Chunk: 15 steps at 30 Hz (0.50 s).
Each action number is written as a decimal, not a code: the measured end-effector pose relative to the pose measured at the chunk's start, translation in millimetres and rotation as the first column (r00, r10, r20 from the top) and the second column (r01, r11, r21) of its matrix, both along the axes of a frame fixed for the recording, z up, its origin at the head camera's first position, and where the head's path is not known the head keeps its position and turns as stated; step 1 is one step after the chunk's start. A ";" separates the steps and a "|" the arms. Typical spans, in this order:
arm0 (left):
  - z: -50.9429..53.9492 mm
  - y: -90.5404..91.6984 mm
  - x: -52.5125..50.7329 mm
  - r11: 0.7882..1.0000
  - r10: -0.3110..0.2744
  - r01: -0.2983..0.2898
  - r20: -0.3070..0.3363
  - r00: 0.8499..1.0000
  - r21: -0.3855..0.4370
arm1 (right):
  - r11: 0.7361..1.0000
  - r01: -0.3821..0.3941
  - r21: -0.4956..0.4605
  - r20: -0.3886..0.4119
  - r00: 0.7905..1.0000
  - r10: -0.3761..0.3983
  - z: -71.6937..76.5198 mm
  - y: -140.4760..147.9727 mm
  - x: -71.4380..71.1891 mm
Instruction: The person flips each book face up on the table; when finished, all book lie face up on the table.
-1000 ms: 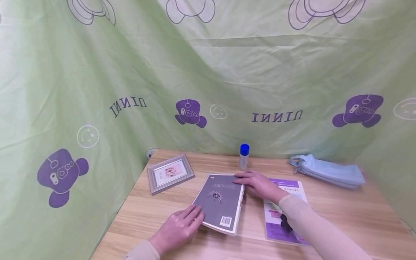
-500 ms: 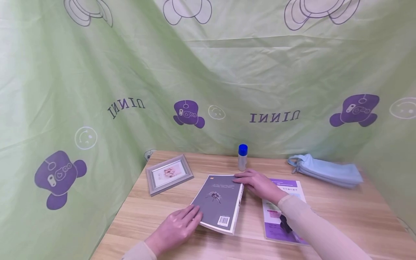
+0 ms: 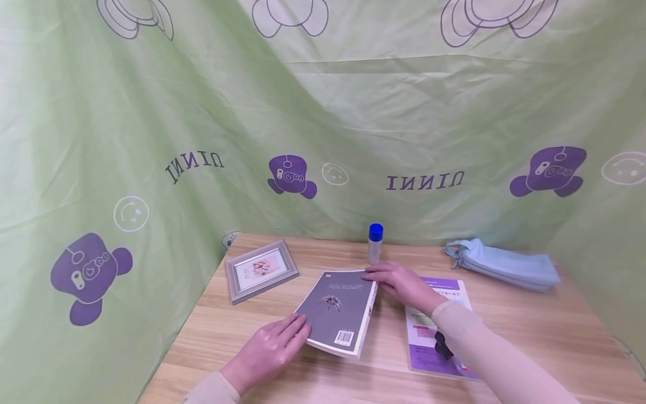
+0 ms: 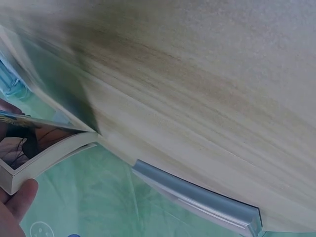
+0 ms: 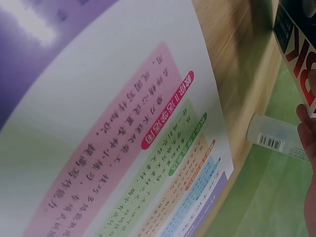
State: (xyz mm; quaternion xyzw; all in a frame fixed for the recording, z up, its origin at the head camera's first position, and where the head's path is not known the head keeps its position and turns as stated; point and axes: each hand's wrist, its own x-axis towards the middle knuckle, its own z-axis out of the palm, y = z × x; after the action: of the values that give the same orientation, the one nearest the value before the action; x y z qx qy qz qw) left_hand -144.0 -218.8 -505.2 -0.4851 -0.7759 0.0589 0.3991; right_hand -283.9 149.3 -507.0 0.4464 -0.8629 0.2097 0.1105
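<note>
The 2 grips hold 1 book [image 3: 335,311] between them, grey cover facing up. The left grip [image 3: 267,350] pinches its near left edge, fingers on the grey cover; the left wrist view shows a digit on each face. The right grip [image 3: 404,288] holds the far right corner, fingertips on the cover and the hand beside the spine.

The book sits tilted, its picture-side underside exposed at the left grip. Contact between its far edge and the bench [image 3: 550,342] cannot be determined.

Positions relative to the grips:
- Frame [image 3: 290,273]: beyond the left grip, lying flat, apart from the book.
- Bottle [image 3: 374,247]: just beyond the right grip, upright, blue cap on top.
- Booklet [image 3: 420,352]: below and to the right of the right grip, flat, partly covered by the right sleeve [image 3: 497,353].
- Black item [image 3: 442,345]: on the booklet, beside that sleeve; details hidden.
- Pouch [image 3: 510,265]: right of and beyond the right grip.
- Curtain [image 3: 343,101]: behind the bench, green, beyond both grips.
</note>
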 end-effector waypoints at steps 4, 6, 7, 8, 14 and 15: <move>2.3 -0.6 0.2 1.000 0.002 -0.002 0.000 1.000 -0.004 | 1.000 -0.001 -0.002 0.001 1.000 0.001 2.4 0.8 0.4; 2.7 -0.4 0.3 1.000 0.002 -0.002 -0.002 1.000 -0.004 | 1.000 -0.006 -0.008 0.000 1.000 0.006 2.8 1.1 0.8; 2.8 -0.2 0.2 1.000 0.000 0.000 -0.008 1.000 -0.001 | 1.000 -0.008 -0.011 0.000 1.000 0.008 3.2 1.4 0.9; 2.9 0.1 0.0 1.000 -0.004 0.004 -0.011 1.000 0.002 | 1.000 -0.009 -0.012 -0.001 1.000 0.009 3.8 1.7 1.1; 5.5 0.6 -0.9 0.998 -0.021 0.021 0.001 1.000 0.052 | 1.000 0.000 -0.024 0.023 1.000 0.001 8.2 4.1 2.2; 6.2 0.6 -1.1 0.998 -0.023 0.022 0.009 1.000 0.062 | 0.999 0.003 -0.032 0.030 1.000 -0.002 8.9 4.6 2.4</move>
State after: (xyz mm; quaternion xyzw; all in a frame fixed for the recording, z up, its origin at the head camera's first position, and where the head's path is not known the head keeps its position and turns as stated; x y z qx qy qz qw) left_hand -145.1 -218.2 -499.0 -0.4814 -0.7737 0.0282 0.4109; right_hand -281.5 153.9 -498.0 0.4402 -0.8616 0.2299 0.1049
